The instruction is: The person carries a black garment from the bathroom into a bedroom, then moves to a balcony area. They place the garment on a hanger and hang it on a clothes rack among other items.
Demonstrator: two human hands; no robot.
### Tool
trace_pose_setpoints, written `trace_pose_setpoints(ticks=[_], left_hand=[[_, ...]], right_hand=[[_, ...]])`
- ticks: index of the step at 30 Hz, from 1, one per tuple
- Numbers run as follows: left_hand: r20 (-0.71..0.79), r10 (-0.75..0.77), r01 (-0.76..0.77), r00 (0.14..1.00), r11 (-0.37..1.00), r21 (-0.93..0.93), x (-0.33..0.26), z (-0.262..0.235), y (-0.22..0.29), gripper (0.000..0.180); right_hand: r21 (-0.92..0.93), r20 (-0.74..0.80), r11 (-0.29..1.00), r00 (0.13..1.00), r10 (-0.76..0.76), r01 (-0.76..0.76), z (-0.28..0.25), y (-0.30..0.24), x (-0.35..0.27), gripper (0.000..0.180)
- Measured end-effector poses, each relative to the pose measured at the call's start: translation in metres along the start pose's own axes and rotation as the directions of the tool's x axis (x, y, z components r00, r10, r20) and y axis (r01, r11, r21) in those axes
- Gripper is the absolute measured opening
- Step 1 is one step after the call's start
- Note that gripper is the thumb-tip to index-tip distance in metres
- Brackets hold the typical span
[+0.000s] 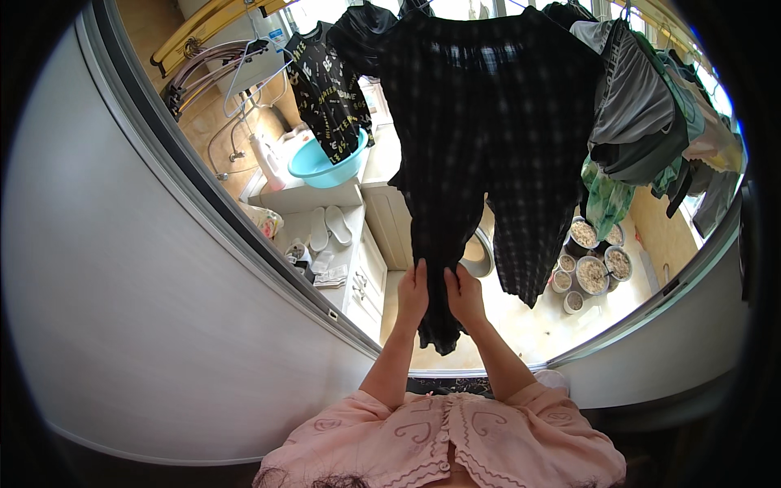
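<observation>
A pair of dark checked trousers [488, 106] hangs in front of me, its gathered waistband up top and its legs hanging down. Both my hands grip the left leg low down, one at each side edge. My left hand [412, 294] is closed on the leg's left edge. On the opposite edge, my right hand [464, 297] pinches the cloth between thumb and fingers. Below my hands the hem droops in folds. The other trouser leg [525, 252] hangs loose to the right, touched by neither hand.
A black patterned shirt [329, 98] hangs at left, over a turquoise basin [325, 163]. Several empty hangers [215, 69] bunch at upper left. More laundry [639, 106] hangs at right, above several soil-filled pots [591, 275]. White slippers [329, 226] lie on a cabinet. Sliding door frames flank me.
</observation>
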State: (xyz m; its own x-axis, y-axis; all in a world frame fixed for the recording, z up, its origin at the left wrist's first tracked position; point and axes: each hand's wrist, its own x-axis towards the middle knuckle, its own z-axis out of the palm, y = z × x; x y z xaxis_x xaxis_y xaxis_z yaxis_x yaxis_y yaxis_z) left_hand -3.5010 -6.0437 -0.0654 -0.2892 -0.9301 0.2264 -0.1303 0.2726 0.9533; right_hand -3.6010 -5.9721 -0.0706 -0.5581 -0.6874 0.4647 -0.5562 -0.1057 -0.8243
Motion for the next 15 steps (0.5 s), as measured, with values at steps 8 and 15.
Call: trace_pose_setpoints(ticks=[8, 15], left_hand=[[-0.131, -0.046, 0.045, 0.990, 0.999, -0.011, 0.014, -0.018, -0.008, 0.047], [-0.138, -0.062, 0.037, 0.989, 0.984, -0.171, 0.019, -0.021, 0.002, 0.045]], right_hand=[[-0.033, -0.155, 0.998, 0.986, 0.055, -0.061, -0.024, 0.035, 0.010, 0.020], [-0.065, -0.185, 0.998, 0.982, -0.040, 0.028, -0.025, 0.022, 0.015, 0.019]])
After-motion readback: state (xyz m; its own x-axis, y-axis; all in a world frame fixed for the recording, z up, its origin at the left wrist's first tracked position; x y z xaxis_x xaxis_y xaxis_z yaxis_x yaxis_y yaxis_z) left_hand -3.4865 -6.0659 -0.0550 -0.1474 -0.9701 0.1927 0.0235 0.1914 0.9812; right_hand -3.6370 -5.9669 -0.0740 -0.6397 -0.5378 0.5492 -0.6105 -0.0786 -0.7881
